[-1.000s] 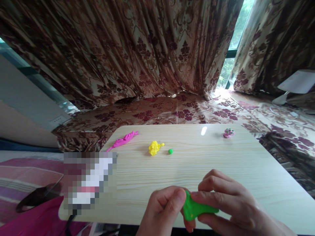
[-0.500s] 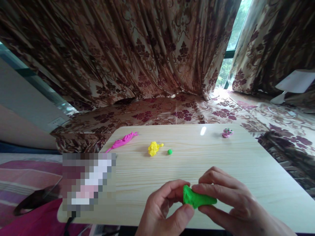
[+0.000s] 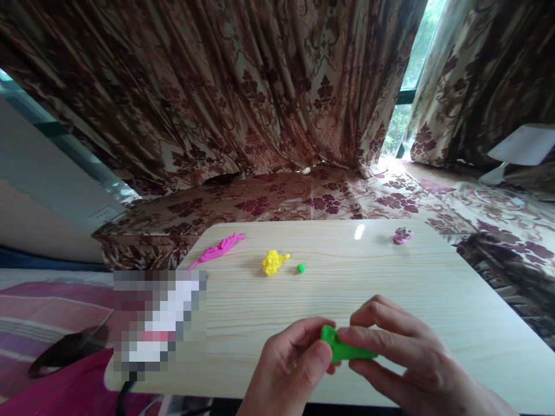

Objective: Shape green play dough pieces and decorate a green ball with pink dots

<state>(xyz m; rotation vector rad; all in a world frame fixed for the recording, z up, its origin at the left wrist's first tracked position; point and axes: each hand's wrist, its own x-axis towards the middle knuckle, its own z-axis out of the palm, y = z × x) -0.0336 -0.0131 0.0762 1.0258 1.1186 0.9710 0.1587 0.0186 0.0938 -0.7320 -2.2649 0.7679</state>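
A lump of green modelling clay [image 3: 353, 352] is held above the near part of the table, between both hands. My left hand [image 3: 291, 361] is closed on its left end, the thumb pressing on the front face. Fingers and thumb of my right hand [image 3: 405, 346] pinch the right end from above and below. Farther back lie a small green clay ball [image 3: 300, 268] and a yellow clay piece [image 3: 272, 263] with a bumpy body and a thin stem.
On the light wooden table [image 3: 243, 323], a long pink clay piece [image 3: 219, 249] lies at the back left. A small pink-and-green piece [image 3: 402, 235] sits at the back right. A pixelated object [image 3: 165, 323] covers the left edge. Behind are patterned curtains [image 3: 260, 86] and a lamp [image 3: 522, 144].
My left thumb has moved up onto the green clay's left end, which now looks more folded and narrower. My right hand keeps its pinch. The view has shifted slightly.
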